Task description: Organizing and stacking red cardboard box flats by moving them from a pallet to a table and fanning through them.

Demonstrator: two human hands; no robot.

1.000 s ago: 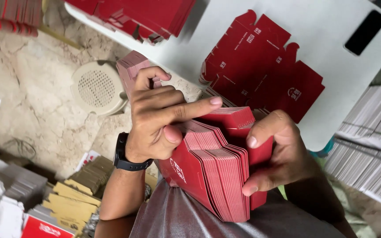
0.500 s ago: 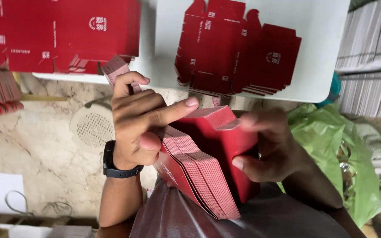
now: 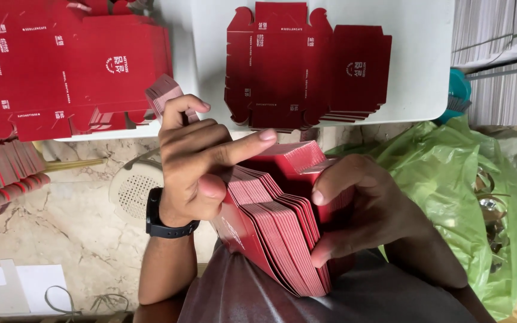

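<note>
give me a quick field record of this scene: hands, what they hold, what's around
left hand: grips the fanned stack from its left side, index finger stretched across the top
right hand: clamps the stack's right edge, thumb on the card edges
held stack: red flat carton blanks, fanned, resting against the lap
wrist: black watch on the left
table: white, bearing two piles of red flat cartons
floor: round white vent cover, marbled tiles
right side: green plastic bag

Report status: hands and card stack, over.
Left hand grips the red card stack, index finger out. Right hand clamps its far edge. Nothing in the way.
</note>
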